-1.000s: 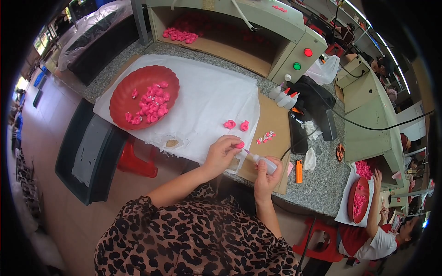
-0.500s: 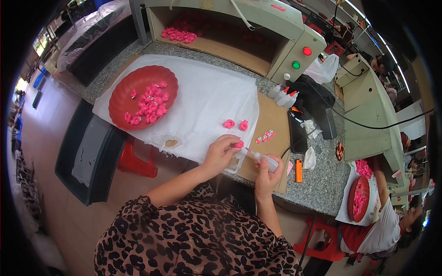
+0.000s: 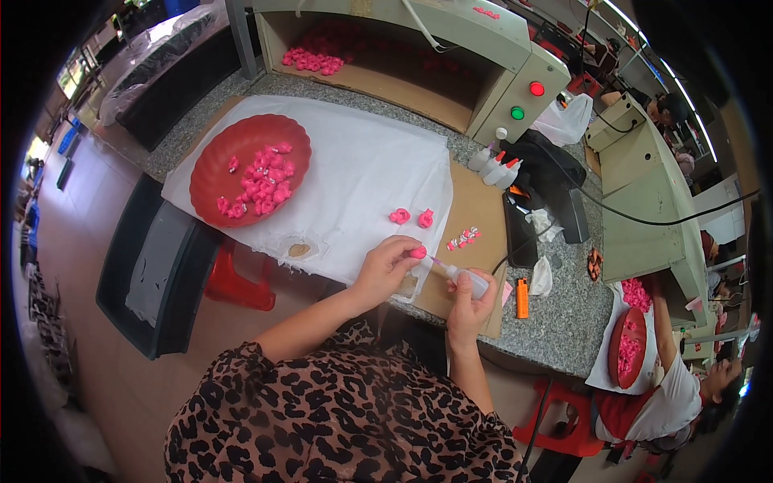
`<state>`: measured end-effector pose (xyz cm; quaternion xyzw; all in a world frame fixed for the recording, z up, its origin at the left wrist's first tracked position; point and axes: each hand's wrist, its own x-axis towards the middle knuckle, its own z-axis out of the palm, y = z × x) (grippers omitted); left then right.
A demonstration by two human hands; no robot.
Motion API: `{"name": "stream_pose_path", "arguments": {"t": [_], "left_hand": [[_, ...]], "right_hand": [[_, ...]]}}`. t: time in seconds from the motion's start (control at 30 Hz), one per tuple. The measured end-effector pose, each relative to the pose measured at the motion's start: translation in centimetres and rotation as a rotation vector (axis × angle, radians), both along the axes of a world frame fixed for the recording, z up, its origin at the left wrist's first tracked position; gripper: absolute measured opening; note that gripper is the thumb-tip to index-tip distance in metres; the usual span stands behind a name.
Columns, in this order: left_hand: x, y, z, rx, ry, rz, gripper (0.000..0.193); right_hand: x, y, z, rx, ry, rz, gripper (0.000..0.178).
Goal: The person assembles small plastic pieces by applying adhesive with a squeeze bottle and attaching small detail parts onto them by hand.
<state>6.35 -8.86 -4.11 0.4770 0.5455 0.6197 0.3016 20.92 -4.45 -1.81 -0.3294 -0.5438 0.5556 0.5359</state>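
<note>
Between the thumb and fingers of my left hand (image 3: 384, 270) is a small pink plastic piece (image 3: 418, 253). My right hand (image 3: 467, 312) is wrapped round a translucent squeeze bottle (image 3: 471, 283). Its thin purplish nozzle tip (image 3: 437, 262) points at the pink piece; whether they touch is too small to tell. Just beyond my hands, two pink pieces (image 3: 412, 217) lie on the white sheet (image 3: 366, 161). Several little pink and silver parts (image 3: 465, 237) rest in a row on the cardboard (image 3: 481, 211). A red scalloped dish (image 3: 211, 153) at the left holds a heap of pink pieces (image 3: 270, 179).
A beige box machine (image 3: 483, 105) with more pink pieces (image 3: 314, 62) inside stands at the back. To the right are white bottles (image 3: 501, 171), a black tray (image 3: 521, 233), an orange lighter (image 3: 522, 299) and crumpled tissue (image 3: 542, 276). A dark bin (image 3: 153, 266) stands left; a co-worker (image 3: 668, 394) sits far right.
The nozzle has drawn back slightly to the right from the pink piece, along with my right hand. My left hand stays nearly in place.
</note>
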Motion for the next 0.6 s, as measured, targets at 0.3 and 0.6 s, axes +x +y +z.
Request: {"name": "stream_pose_path", "arguments": {"t": [0.3,0.6], "left_hand": [[-1.7,-0.1,0.8,-0.126,-0.085,-0.325,0.026],[-1.7,-0.2,0.9,-0.149,0.014,-0.350,0.029]], "right_hand": [[1.0,1.6,0.9,-0.084,0.064,0.084,0.015],[1.0,1.7,1.1,0.004,-0.074,0.103,0.016]]}}
